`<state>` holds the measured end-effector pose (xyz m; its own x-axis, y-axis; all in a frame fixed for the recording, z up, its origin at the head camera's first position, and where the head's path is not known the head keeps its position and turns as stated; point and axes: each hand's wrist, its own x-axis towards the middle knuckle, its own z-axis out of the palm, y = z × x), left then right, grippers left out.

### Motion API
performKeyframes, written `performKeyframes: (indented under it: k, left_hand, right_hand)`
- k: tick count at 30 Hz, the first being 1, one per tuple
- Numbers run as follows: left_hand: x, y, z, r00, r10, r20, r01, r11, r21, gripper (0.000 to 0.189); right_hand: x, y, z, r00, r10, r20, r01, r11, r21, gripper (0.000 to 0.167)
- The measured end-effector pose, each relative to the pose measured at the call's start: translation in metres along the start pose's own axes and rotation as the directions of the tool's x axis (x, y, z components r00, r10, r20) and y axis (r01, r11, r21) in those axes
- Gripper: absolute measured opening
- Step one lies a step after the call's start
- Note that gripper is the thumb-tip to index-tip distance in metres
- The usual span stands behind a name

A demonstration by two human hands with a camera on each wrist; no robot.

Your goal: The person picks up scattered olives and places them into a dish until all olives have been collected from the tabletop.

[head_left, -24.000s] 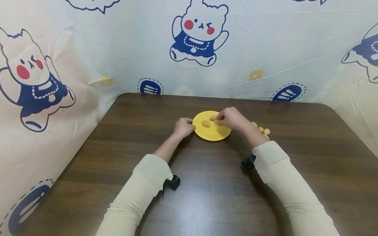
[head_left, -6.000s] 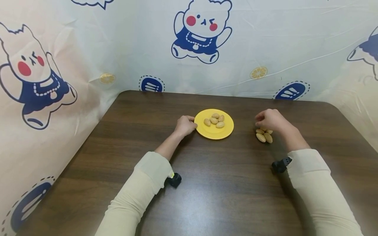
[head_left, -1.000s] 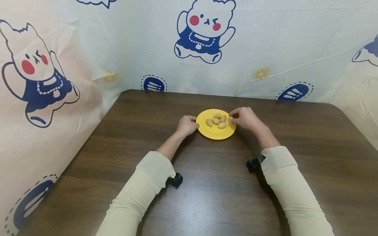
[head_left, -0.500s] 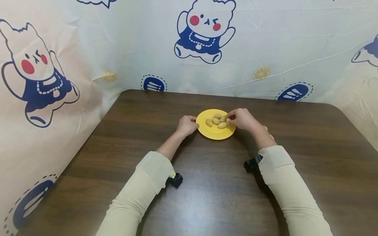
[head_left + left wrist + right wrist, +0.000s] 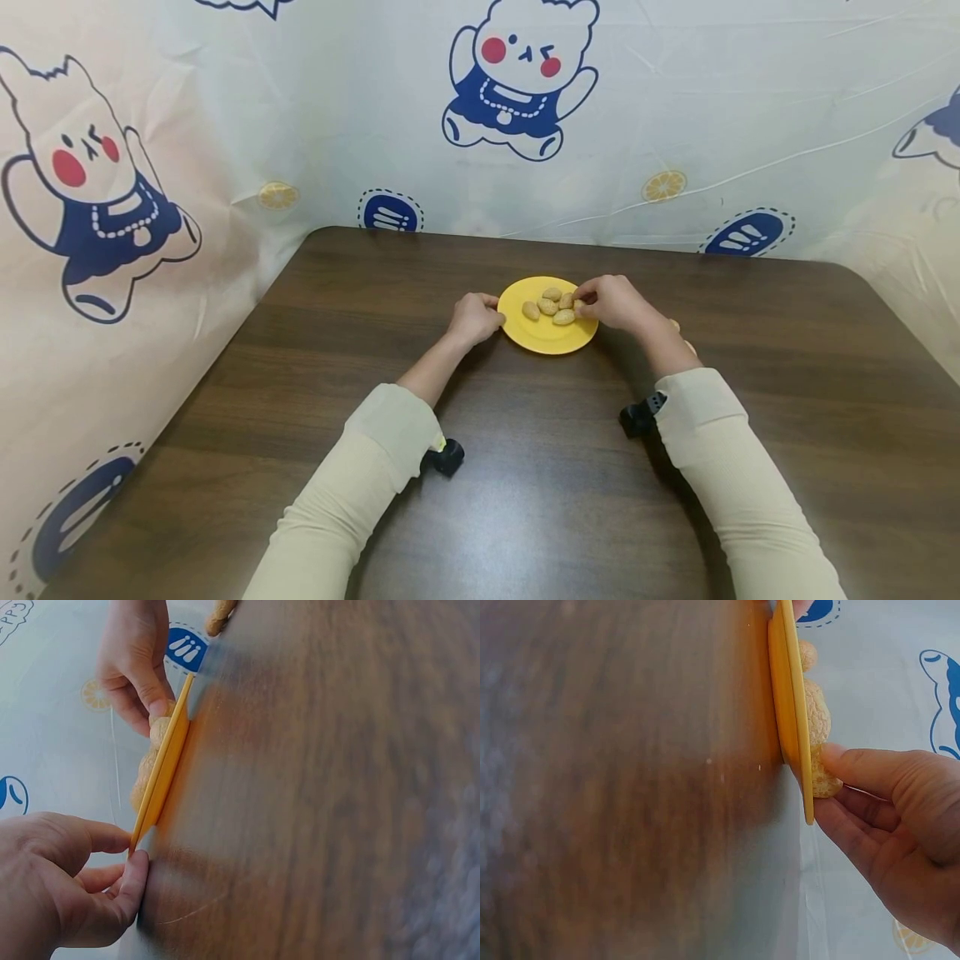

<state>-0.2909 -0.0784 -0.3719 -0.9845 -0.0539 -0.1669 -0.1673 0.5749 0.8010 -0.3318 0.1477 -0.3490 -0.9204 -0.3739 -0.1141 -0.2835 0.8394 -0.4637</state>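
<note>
A yellow plate (image 5: 536, 340) stands on the table with several almonds in their shells (image 5: 547, 307), pale tan and pitted, grouped on it. My left hand (image 5: 474, 319) pinches the plate's left rim between thumb and fingers, as the left wrist view also shows. Over the plate's right side, my right hand (image 5: 617, 303) pinches another almond (image 5: 826, 780) with thumb and fingertips, low against the plate and beside the group. My fingers hide part of this almond. Right of the plate, loose almonds (image 5: 689, 347) peek out from behind my right forearm, which covers most of them.
The dark wooden table (image 5: 480, 500) reaches back to a pale printed cloth (image 5: 337, 100) hanging behind it and along the sides. Each sleeve cuff carries a small black camera, the left one (image 5: 448, 458) and the right one (image 5: 637, 418) both close above the tabletop.
Since the oldest frame, more almonds have gathered on the plate and the pile has shrunk. Over the last second my right hand moved slightly left, inward over the rim. My left hand stayed.
</note>
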Motion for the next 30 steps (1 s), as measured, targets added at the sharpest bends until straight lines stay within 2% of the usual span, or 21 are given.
performKeyframes:
  k: [12, 30]
  left_hand:
    - [-0.0013, 0.0033, -0.0006, 1.000, -0.021, -0.009, 0.021, 1.000, -0.003, 0.037]
    - [-0.0018, 0.0012, -0.0008, 1.000, 0.000, -0.004, 0.000, 1.000, 0.003, 0.036]
  right_hand:
    - [-0.0022, -0.0011, -0.0018, 1.000, 0.012, 0.014, -0.012, 1.000, -0.003, 0.032]
    - [-0.0071, 0.0012, -0.0060, 1.000, -0.003, 0.013, 0.004, 0.999, -0.041, 0.033]
